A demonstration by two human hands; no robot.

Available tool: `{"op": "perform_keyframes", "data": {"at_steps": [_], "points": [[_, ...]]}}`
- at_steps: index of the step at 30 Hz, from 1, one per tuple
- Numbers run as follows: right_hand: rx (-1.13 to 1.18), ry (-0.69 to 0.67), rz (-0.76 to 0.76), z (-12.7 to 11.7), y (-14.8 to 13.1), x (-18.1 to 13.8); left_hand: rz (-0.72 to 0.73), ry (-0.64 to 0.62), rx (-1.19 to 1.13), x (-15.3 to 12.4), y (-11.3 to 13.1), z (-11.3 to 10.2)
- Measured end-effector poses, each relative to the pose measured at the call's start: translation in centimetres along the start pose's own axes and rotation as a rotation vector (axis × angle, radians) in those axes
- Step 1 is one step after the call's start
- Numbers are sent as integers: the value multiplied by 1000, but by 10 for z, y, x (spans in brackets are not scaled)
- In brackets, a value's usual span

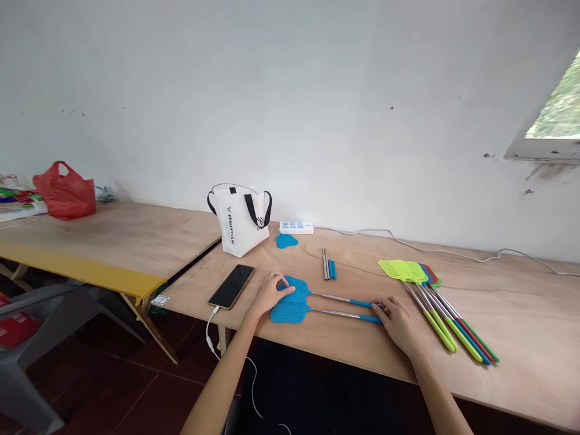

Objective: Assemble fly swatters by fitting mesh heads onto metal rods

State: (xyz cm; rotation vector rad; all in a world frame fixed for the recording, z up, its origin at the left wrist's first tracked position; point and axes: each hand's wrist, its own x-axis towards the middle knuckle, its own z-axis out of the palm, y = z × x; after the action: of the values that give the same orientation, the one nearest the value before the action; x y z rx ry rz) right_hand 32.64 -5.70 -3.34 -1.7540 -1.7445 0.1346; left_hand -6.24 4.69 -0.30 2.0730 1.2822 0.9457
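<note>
Two blue fly swatters lie side by side near the table's front edge, heads to the left and handles to the right. My left hand (268, 295) has thumb and fingers closed on the head of the farther fly swatter (296, 287). The nearer fly swatter (288, 312) lies just below it, the heads touching or slightly overlapping. At the other end, my right hand (396, 320) is closed around the tip of the farther swatter's blue handle, its thumb near the nearer handle's end. The right fingertips are partly hidden.
Behind lie metal tubes (325, 264), blue grips (332, 270) and a loose blue swatter head (287, 241). Several coloured fly swatters (446, 314) are stacked at right. A phone (232, 286) with a cable, a white bag (242, 223) and a power strip (296, 228) are also here.
</note>
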Motion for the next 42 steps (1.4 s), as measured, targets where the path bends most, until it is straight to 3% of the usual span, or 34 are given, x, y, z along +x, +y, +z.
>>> {"op": "perform_keyframes", "data": {"at_steps": [7, 14, 25, 42], "points": [[-49, 0, -33, 1, 5, 1, -1, 82, 274, -1, -1, 7], [-91, 30, -46, 6, 9, 0, -5, 47, 402, -3, -2, 11], [-44, -12, -37, -7, -18, -3, 47, 87, 371, 2, -18, 14], [-49, 16, -38, -1, -7, -4, 3, 45, 383, -4, -1, 11]]}}
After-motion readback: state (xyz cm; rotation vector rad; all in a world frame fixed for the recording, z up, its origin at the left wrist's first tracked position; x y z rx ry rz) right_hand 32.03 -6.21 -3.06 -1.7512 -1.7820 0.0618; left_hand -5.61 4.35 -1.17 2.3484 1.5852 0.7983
